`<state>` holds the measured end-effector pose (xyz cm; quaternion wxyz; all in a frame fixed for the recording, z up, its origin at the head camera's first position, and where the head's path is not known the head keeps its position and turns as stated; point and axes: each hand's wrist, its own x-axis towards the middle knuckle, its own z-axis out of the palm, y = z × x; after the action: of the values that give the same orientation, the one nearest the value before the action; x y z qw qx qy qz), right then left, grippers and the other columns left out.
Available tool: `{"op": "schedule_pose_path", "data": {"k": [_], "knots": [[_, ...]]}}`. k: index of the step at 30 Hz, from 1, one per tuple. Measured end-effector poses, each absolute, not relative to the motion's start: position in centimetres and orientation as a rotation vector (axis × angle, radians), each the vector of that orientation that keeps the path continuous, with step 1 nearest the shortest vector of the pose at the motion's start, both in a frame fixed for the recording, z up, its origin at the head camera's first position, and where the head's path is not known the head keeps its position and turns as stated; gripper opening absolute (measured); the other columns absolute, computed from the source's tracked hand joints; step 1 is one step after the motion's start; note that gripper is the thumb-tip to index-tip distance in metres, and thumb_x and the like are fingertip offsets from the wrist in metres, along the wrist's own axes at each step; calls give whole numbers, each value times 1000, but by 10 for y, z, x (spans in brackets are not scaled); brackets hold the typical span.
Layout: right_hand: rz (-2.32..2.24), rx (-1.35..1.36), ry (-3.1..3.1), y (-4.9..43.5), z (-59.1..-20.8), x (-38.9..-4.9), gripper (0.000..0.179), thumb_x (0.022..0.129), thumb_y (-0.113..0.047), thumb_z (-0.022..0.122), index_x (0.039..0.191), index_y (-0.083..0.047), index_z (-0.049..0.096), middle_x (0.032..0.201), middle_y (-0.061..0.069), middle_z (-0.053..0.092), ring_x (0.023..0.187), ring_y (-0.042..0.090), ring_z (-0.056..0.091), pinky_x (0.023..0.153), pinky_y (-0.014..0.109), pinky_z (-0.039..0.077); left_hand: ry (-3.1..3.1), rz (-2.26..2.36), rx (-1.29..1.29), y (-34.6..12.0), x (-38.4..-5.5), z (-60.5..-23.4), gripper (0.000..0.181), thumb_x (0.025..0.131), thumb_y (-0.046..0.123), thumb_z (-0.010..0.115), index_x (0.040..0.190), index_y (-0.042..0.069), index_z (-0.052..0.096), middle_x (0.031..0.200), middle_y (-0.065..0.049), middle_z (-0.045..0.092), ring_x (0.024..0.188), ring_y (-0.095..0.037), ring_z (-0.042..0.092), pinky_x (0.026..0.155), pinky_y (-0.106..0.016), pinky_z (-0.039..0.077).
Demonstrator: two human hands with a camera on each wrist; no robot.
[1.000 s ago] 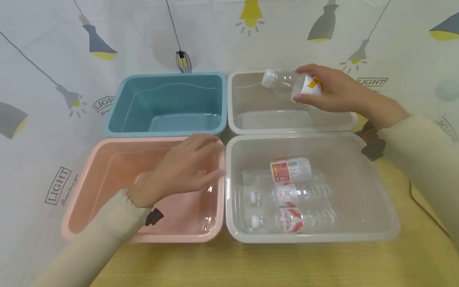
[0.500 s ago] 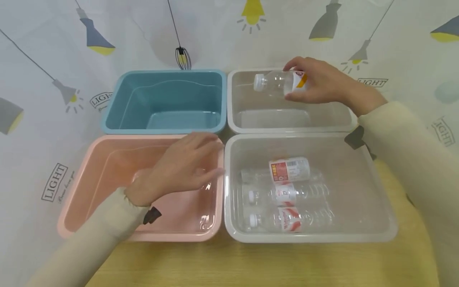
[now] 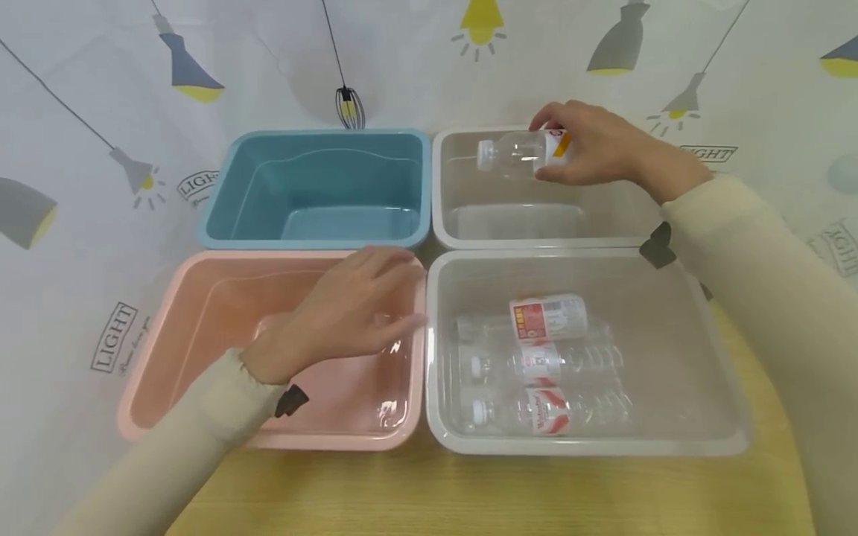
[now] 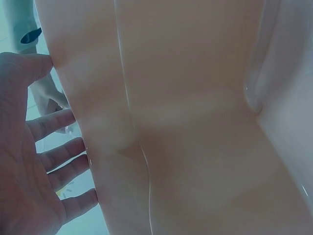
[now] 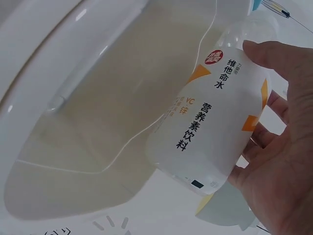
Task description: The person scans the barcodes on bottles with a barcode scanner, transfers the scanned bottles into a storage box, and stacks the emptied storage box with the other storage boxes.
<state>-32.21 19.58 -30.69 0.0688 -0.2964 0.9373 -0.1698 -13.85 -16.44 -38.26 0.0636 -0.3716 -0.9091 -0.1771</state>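
Note:
My right hand (image 3: 596, 141) grips a clear plastic bottle (image 3: 519, 154) with a white cap and a white-and-orange label. The bottle lies level, cap to the left, over the back grey basin (image 3: 536, 243). Seen from the right wrist, thumb and fingers wrap the bottle (image 5: 210, 112) from opposite sides. My left hand (image 3: 342, 305) reaches across the pink basin (image 3: 335, 441), fingertips at its right rim. From the left wrist, that hand (image 4: 24, 142) has its fingers extended and spread along the rim, holding nothing.
In the front grey basin (image 3: 590, 447) lie several clear bottles (image 3: 550, 411), some with red-and-white labels. A blue basin (image 3: 315, 244) stands behind the pink one. All four sides meet closely on a wooden table (image 3: 436, 495), before a lamp-patterned backdrop (image 3: 409, 59).
My right hand has moved slightly left and up with the bottle, which has levelled out over the back grey basin. The left hand has stayed at the pink rim.

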Motion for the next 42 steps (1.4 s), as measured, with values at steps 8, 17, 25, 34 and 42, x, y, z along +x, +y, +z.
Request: {"op": "schedule_pose_path", "data": {"k": [8,17,25,34,42], "knots": [[-495,-893,2828,198,-304,-322,69,92,-28,75,152,-6,48,141,31,56,133,46,52,112,65,42,-2751,-526,-1129,-163,-139,-383,57,98,54,66,139,16,64,147,-10,60,139,-29,55,118,-48,50],[-361,-848,2766,206,-306,-306,70,97,-46,71,154,-11,51,143,26,56,132,44,55,110,65,45,-2785,-525,-1127,-161,-139,-385,58,98,54,65,142,17,63,150,-10,58,140,-29,53,118,-48,50],[-321,-975,2839,209,-314,-283,63,93,-43,75,146,-12,59,138,26,62,122,44,62,101,64,51,-2817,-499,-1124,-163,-139,-384,58,99,55,63,143,17,62,152,-10,56,143,-29,51,122,-48,46],[-409,-1071,2866,208,-314,-250,52,93,-29,78,141,-14,63,125,18,65,99,33,65,85,53,54,-2801,-519,-1120,-164,-139,-381,58,99,55,64,142,15,63,150,-10,58,142,-29,52,122,-48,46],[-563,-1242,2956,202,-322,-214,41,88,-17,82,128,-11,70,112,12,68,96,30,62,81,47,51,-2795,-521,-1124,-166,-138,-382,58,99,54,65,143,16,63,151,-9,57,141,-28,52,121,-48,47]]}}
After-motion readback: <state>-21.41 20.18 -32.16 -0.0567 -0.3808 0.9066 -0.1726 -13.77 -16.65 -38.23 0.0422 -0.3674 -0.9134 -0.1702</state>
